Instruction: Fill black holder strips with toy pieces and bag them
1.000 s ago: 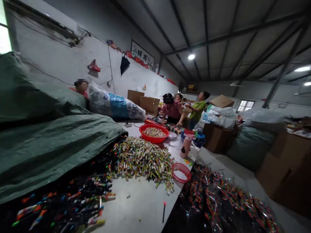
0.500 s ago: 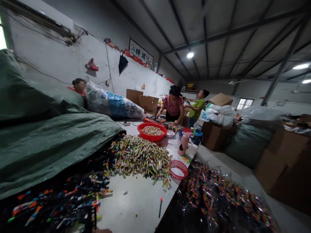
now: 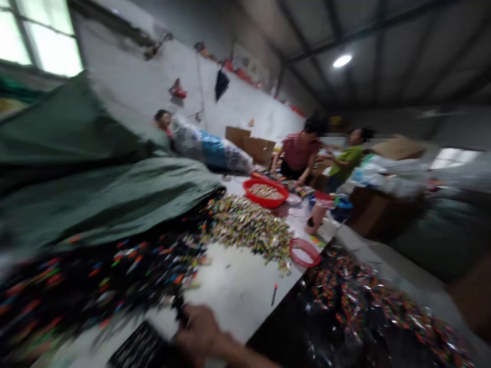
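My right hand (image 3: 199,329) reaches in from the bottom, blurred, its fingers closed round something small and dark. Just below and left of it lies a black ridged object (image 3: 140,347). To the left spreads a pile of black sticks with bright coloured tips (image 3: 153,266). Farther up the white table (image 3: 238,276) is a heap of small yellow-green tubes (image 3: 249,225). One dark stick with an orange tip (image 3: 274,295) lies alone near the table's right edge. My left hand is not in view.
A red basin (image 3: 266,193) of tubes, a pink basket (image 3: 305,253) and a pink cylinder (image 3: 315,219) stand beyond the heap. Green sheeting (image 3: 146,189) covers the left. Bagged sticks (image 3: 368,301) lie at the right. Three people are farther back.
The view has swung left, so the scene sits farther right. My right hand and the black ridged object have come into view at the bottom.
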Demonstrator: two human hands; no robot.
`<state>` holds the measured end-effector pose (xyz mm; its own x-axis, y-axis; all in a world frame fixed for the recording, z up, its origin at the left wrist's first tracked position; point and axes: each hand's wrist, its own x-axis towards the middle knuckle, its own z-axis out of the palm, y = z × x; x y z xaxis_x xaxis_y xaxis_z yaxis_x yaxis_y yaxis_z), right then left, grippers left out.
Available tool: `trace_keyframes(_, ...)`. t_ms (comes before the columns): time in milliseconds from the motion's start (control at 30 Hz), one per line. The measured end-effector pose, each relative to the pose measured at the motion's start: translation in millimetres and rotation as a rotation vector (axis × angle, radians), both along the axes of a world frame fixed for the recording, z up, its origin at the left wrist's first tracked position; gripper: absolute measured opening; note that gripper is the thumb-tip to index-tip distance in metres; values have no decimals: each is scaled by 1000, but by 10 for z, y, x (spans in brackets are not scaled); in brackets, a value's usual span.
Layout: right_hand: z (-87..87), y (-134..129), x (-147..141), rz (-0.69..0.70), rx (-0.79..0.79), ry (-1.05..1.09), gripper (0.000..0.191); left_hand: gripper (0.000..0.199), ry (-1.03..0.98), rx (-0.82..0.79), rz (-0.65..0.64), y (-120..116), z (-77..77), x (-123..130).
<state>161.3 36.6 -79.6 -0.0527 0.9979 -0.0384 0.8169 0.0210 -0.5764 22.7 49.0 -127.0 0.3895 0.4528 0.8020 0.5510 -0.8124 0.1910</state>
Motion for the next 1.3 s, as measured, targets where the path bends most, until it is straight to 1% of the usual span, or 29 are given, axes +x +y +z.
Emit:
trace_keyframes(67, 62, -38, 46, -4, 7, -8, 17, 53, 81, -123, 110, -339, 10, -438)
trace_keyframes(100, 73, -11, 65, 13, 5, -3, 16, 46, 68, -196, 187, -462, 44, -584)
trace_keyframes(133, 68, 34, 80, 45, -17, 21, 16, 40, 73, -289, 255, -529, 78, -683)
trace_keyframes(200, 36, 124, 97, 122, -55, 79, 17, 33, 52, -442, 386, -509, 116, -794)
trace_keyframes(267, 17, 164, 101, 164, -36, 146, 14, 38, 54, -556, 422, -391, 112, -850)
trace_keyframes(367, 41, 166, 25, 154, 12, 258, 8, 49, 71, -655, 399, -258, 97, -864)
trace_keyframes(400, 53, 174, -40, 133, 2, 308, 8, 51, 71, -671, 395, -239, 97, -853)
trace_keyframes(500, 64, 252, -335, 86, -108, 461, 12, 56, 61, -699, 401, -226, 110, -793)
trace_keyframes(567, 52, 333, -543, 97, -154, 522, 14, 57, 50, -718, 415, -231, 119, -752)
trace_keyframes(600, 44, 375, -625, 117, -152, 528, 14, 57, 44, -730, 422, -237, 121, -736)
trace_keyframes(667, 27, 449, -726, 164, -121, 487, 13, 59, 29, -752, 427, -254, 121, -717)
trace_keyframes(733, 14, 499, -753, 216, -107, 402, 10, 62, 18, -764, 419, -276, 117, -710)
trace_keyframes(800, 3, 508, -758, 249, -118, 295, 8, 63, 15, -763, 406, -292, 111, -708)
trace_keyframes(867, -10, 463, -795, 268, -116, 159, 9, 61, 17, -757, 395, -295, 100, -709)
trace_keyframes(900, -17, 422, -828, 283, -92, 81, 11, 56, 15, -761, 395, -293, 92, -710)
trace_keyframes(967, -25, 330, -903, 324, -18, -65, 21, 38, 2, -780, 422, -290, 75, -717)
trace_keyframes(1033, -14, 273, -924, 364, 26, -131, 32, 26, -5, -795, 448, -288, 65, -727)
trace_keyframes(1100, 29, 295, -831, 434, -13, -84, 32, 27, 4, -776, 448, -279, 71, -733)
trace_keyframes(1167, 101, 391, -629, 461, -23, -33, 27, 28, 14, -742, 436, -249, 92, -722)
trace_keyframes(1200, 140, 454, -509, 432, -5, -66, 26, 26, 12, -728, 437, -224, 105, -709)
trace_keyframes(1233, 176, 518, -393, 382, 14, -151, 26, 22, 6, -718, 443, -192, 116, -693)
trace_keyframes(1300, 228, 621, -210, 290, 18, -378, 28, 14, 0, -708, 445, -127, 127, -663)
